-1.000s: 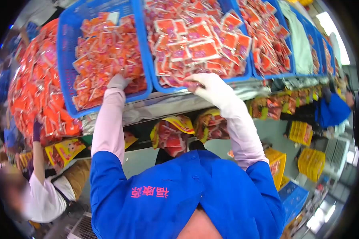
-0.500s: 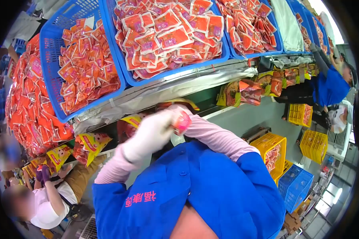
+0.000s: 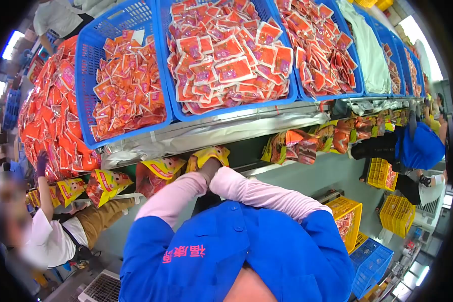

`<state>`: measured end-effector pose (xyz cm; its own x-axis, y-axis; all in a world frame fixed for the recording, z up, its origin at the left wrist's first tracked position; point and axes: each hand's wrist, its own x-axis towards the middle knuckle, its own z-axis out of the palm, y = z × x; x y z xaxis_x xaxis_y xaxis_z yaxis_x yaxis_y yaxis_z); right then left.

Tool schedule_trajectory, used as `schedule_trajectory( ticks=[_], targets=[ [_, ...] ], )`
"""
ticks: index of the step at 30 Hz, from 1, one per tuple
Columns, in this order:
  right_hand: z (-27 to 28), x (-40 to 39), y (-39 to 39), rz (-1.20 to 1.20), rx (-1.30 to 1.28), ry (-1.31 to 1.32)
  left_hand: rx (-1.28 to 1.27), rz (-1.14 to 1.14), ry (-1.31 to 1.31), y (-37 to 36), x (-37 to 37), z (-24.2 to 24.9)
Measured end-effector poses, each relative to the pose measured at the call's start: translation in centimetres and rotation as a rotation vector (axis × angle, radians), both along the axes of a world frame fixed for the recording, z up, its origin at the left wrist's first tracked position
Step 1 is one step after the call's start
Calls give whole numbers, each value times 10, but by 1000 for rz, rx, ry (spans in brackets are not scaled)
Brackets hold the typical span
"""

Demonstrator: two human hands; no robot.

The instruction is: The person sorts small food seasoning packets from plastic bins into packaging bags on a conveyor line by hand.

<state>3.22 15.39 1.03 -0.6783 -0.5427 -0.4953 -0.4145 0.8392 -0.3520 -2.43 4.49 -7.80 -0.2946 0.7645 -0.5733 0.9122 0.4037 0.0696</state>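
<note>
Yellow plastic on the pouch (image 3: 215, 153) at both hands, just ahead of the chest, print on it half covered and not readable from this angle. Left hand (image 3: 208, 170) grey-gloved, at the near side of the pouch, fingers too hidden for any read on grip or spread. Right hand (image 3: 218, 165) mostly lost past its pink sleeve (image 3: 256, 194), pressed in close beside the left, can't tell open or closed, or with what in it. Only legible writing: reddish-pink 福康源 on the blue shirt (image 3: 292, 244), upside down from up here, last character half lost in a crease. Next to all that, more yellow pouches (image 3: 108, 186) with red label blocks, lettering too small. Farther out, pale sheeting (image 3: 211, 132), then blue baskets (image 3: 236, 110) of red sachets (image 3: 234, 70), purple print unreadable. Compared with half a second ago: back then a blurry gloved hand with a red sachet in front of the chest, now both hands together at the pouch. Off left, a co-worker's purple-gloved hand (image 3: 42, 163) now up at the sachet heap (image 3: 55, 128), previously down by the pouches.
</note>
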Motion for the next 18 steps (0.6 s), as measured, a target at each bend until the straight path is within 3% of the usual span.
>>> schedule_trajectory(
  ticks=[2, 3, 5, 6, 7, 8, 9, 10, 11, 13, 16, 17, 18],
  targets=[
    [3, -10, -2, -17, -98, -49, -44, 64, -157, -7, -7, 0],
    [30, -29, 10, -144, -252, -118, -68, 107, -235, -15, -11, 0],
    [57, -76, 51, -484, -295, 294, -119, 205, -385, -34, -28, 2],
    [34, -107, 74, -714, -392, 699, -59, 185, -429, -41, -41, 46],
    [37, -151, 96, -936, -398, 573, 94, 171, -492, -53, -58, 76],
    [37, -192, 121, -923, -480, 609, 350, 262, -653, -65, -75, 109],
    [41, -231, 130, -1020, -208, 578, 517, 338, -735, -77, -96, 133],
    [9, -265, 139, -1062, -180, 642, 666, 324, -650, -91, -121, 140],
    [-26, -296, 149, -1028, -342, 350, 710, 549, -629, -100, -143, 156],
    [-16, -286, 77, -806, 151, 363, 832, 705, -103, -110, -195, 132],
    [-39, -250, 73, -809, -206, 339, 737, 661, 316, -106, -273, 48],
    [-39, -230, 71, -831, -368, 342, 752, 644, 304, -98, -286, 26],
    [-42, -221, 73, -761, -264, 379, 505, 669, 224, -87, -299, 5]
  ],
)
